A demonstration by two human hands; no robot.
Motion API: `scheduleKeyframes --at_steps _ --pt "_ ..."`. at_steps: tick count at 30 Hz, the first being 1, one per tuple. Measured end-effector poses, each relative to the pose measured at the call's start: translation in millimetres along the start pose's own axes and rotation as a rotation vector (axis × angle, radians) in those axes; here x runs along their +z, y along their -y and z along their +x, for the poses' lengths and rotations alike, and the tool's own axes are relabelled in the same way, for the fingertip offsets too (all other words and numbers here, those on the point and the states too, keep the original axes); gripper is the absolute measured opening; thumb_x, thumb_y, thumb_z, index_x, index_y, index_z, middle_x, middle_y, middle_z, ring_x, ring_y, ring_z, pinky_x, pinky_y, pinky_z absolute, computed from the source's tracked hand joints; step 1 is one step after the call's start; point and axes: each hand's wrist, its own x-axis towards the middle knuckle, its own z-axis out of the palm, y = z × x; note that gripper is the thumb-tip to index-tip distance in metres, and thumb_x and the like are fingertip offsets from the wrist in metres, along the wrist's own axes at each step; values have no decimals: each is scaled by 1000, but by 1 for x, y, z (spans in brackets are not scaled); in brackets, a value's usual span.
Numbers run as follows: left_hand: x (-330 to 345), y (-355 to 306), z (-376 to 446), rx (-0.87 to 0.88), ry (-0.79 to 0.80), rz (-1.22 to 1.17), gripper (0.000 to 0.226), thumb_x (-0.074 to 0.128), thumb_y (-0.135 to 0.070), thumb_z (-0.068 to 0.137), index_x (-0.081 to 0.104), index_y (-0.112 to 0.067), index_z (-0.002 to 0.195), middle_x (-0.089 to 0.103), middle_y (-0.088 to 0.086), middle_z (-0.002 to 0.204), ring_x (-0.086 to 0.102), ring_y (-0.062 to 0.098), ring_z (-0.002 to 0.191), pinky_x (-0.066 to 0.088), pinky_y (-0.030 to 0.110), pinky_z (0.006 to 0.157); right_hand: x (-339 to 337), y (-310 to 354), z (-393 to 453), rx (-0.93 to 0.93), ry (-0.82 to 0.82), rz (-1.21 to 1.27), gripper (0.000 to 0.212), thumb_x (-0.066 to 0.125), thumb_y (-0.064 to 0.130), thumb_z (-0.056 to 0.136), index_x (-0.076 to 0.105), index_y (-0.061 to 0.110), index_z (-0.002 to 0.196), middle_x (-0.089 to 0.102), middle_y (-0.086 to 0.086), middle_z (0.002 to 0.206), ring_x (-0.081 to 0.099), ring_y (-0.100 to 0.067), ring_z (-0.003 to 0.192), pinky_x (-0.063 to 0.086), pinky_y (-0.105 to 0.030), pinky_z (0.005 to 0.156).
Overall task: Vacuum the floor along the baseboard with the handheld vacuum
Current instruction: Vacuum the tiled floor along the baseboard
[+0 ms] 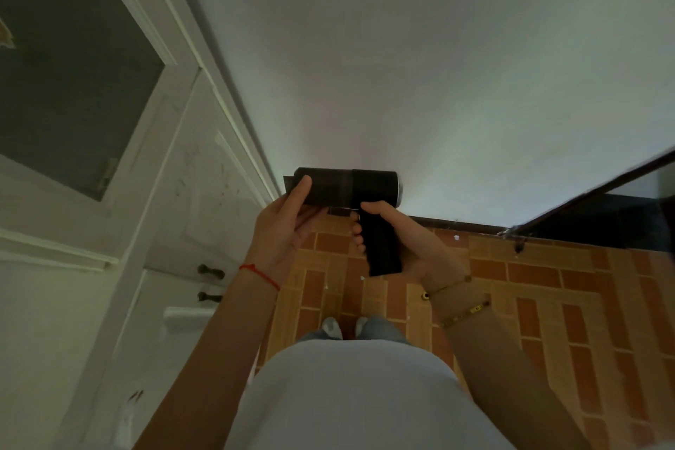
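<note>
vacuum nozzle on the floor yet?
No, the vacuum is held up in front of the wall, right hand on its handle and left hand on its barrel, well above the floor.

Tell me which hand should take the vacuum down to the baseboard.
Probably the right hand: it already wraps the handheld vacuum by its handle. The left hand only steadies the barrel.

your arms are bare. a thin red string point(260, 275) circles your left wrist; two gold bracelets point(464, 311) sit on your right. you wear a pale grey top point(358, 398), blue jeans point(380, 329) and light shoes point(332, 327).
</note>
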Motion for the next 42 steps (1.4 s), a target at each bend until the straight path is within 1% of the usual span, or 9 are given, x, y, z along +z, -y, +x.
scheduleKeyframes --at_steps 8,12,16,20,23,29,34,37,42 --pt "11 6 7 6 -6 13 39 65 -29 93 62 -5 124 73 11 114 70 18 109 57 32 94 -12 12 0 -3 -9 -51 21 65 31 81 60 12 89 60 -1 74 57 -12 64 49 -22 64" --pt "15 14 18 -15 -32 -3 37 66 -29 92 63 -5 121 75 10 109 71 20 106 58 33 92 -26 17 10 18 13 -49 20 63 31 84 59 13 90 58 -1 75 56 -12 66 48 -23 66" --pt "14 33 44 -28 -61 7 37 66 -29 92 63 -5 120 74 12 112 71 21 107 56 35 95 -48 16 35 43 11 -32 17 60 31 88 60 14 88 58 -1 75 55 -12 67 46 -23 69" --pt "5 66 84 -30 -82 -2 26 66 -27 93 66 -9 112 78 5 98 73 18 100 58 32 91 -82 7 77 69 4 5 17 60 30 89 61 13 88 60 -1 74 56 -12 66 46 -23 70" --pt "-9 101 123 -24 -87 -20 21 64 -25 94 66 -9 108 79 3 93 73 17 98 59 31 88 -113 -5 120 78 12 3 17 57 29 91 61 13 87 60 -1 73 56 -12 65 47 -22 66" --pt "-55 197 217 -12 -125 -24 30 66 -25 93 65 -4 114 75 12 104 73 22 102 58 31 90 -196 -47 229 70 23 -20 15 57 26 92 61 12 87 60 -2 73 57 -12 63 50 -22 64" --pt "-101 287 300 4 -118 19 38 67 -26 93 63 0 122 73 16 112 72 22 105 56 34 96 -276 -96 327 48 36 -57 15 60 27 90 61 12 88 58 -2 74 55 -13 65 50 -22 64" --pt "-129 339 347 21 -92 50 36 64 -25 95 63 -2 123 73 14 112 72 21 104 58 30 92 -324 -127 383 31 46 -101 15 60 27 90 61 13 87 58 -1 74 55 -12 65 50 -23 64" --pt "-168 422 413 29 -59 118 35 65 -30 94 63 -7 120 73 14 115 72 20 106 56 33 97 -395 -169 460 4 57 -170 15 60 28 88 59 13 85 57 1 72 55 -12 62 51 -23 63"
